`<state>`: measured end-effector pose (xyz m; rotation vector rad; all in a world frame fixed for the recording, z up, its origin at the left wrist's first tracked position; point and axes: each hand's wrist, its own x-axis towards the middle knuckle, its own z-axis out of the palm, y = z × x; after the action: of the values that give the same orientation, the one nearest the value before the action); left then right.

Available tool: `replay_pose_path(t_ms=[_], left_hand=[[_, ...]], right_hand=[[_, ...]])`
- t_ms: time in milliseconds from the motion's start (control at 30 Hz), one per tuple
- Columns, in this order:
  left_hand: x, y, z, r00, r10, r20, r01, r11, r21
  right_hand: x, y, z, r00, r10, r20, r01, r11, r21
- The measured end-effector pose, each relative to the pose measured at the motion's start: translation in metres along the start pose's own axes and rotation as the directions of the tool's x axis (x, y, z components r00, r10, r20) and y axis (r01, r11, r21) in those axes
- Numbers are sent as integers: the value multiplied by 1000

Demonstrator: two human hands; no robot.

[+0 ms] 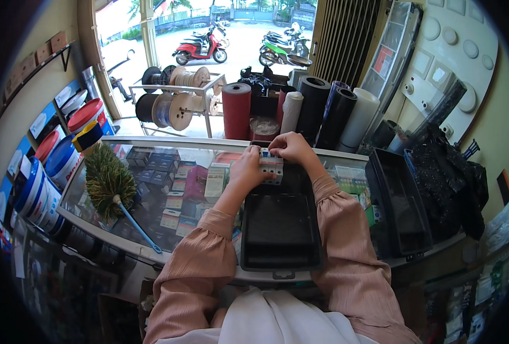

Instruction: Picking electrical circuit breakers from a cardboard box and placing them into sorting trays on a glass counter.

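A small block of white miniature circuit breakers (272, 168), side by side, is held over the far part of a black plastic tray (281, 230). My left hand (246, 170) grips the block from its left side, thumb across the near face. At the block's far right corner, the thumb and bent fingers of my right hand (293, 147) pinch it; the exact contact is partly hidden by the fingers. The tray lies lengthwise in front of me on a glass display counter (151, 223), its shallow near end facing my body.
A second black tray (400, 202) lies to the right, beside a black plastic bag (447, 180). On the left rests a duster (110, 182) with a blue handle. Rolls of sheeting (237, 109) and cable spools (175, 111) stand beyond the counter. Paint buckets (44, 193) line the left.
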<state>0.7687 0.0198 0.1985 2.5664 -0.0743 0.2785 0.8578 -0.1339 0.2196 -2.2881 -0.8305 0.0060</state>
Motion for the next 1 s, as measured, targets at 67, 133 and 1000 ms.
replay_pose_path(t_ms=[67,133,1000], left_hand=[[-2,-1,2,1000,5,-29,-5,1000,-14],[-3,-5,3,998,7,-64,-8,1000,-23],[-4,-17,-3,996,-2,-84,-10,990,-142]], right_hand=[[6,9,-4,998,10,65,-17,993,118],[7,13,-3,990,-10,139,-24,970,243],[-52,6,5,999,-27,26,24,995,94]])
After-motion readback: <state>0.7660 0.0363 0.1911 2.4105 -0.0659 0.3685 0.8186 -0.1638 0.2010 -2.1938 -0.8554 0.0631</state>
